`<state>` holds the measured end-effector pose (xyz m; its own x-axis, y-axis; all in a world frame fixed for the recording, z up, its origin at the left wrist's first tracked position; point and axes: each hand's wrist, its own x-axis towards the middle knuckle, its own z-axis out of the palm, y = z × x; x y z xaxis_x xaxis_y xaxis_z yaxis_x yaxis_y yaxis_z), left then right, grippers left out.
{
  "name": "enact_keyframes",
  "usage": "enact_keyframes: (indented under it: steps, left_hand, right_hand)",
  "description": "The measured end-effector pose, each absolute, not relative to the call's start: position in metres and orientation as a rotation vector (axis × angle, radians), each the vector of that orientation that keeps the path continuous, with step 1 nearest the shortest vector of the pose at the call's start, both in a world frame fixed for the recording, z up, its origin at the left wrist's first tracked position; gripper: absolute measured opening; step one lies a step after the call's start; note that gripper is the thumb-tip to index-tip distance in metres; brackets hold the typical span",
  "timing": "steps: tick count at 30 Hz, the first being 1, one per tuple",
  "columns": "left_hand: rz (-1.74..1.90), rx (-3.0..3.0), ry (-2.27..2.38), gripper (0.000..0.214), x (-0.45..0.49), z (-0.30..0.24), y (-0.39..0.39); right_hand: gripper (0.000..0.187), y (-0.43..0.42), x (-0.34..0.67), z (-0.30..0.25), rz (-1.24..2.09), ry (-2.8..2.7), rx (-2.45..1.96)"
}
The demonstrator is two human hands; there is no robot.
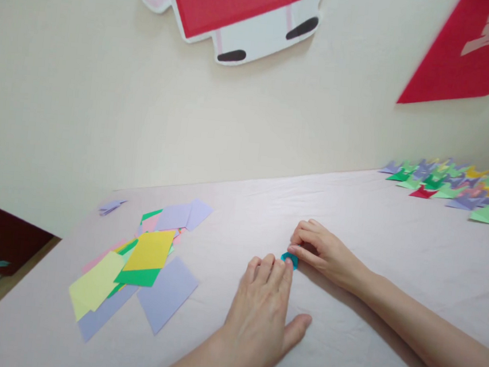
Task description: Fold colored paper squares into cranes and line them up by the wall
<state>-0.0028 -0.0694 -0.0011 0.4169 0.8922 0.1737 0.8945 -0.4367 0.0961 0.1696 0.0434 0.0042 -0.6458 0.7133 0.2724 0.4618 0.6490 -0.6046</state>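
A small piece of folded blue paper (290, 260) lies on the white-covered table between my two hands. My right hand (318, 248) pinches its upper edge with thumb and forefinger, the other fingers curled. My left hand (261, 300) rests palm down just left of the paper, fingers stretched forward and thumb apart. Its forefinger tip touches or nearly touches the paper, covering part of its left side. How the paper is folded is too small to make out.
Loose sheets of coloured paper (149, 252) overlap on the left, with a few lilac scraps (111, 207) behind them. Several rows of folded paper figures (452, 183) stand at the back right. A wall (241, 125) with red decorations (464, 54) rises behind the table (340, 354).
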Motion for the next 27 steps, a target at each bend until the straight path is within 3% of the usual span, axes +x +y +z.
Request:
enact_keyframes:
  steps: [14,20,27]
  left_hand:
    - [-0.29,-2.625,-1.631,0.068,-0.004,-0.005,-0.071]
    - [-0.276,-2.661,-1.621,0.067,-0.006,-0.006,-0.07]
    - [-0.237,-2.681,-1.647,0.071,-0.006,-0.007,-0.07]
  right_hand:
    - [0.049,0.051,0.169,0.0,0.66,-2.379,-1.002]
    - [0.026,0.046,0.176,0.009,0.772,-2.417,-0.905]
    - [0.019,0.049,0.178,0.007,0.84,-2.421,-0.892]
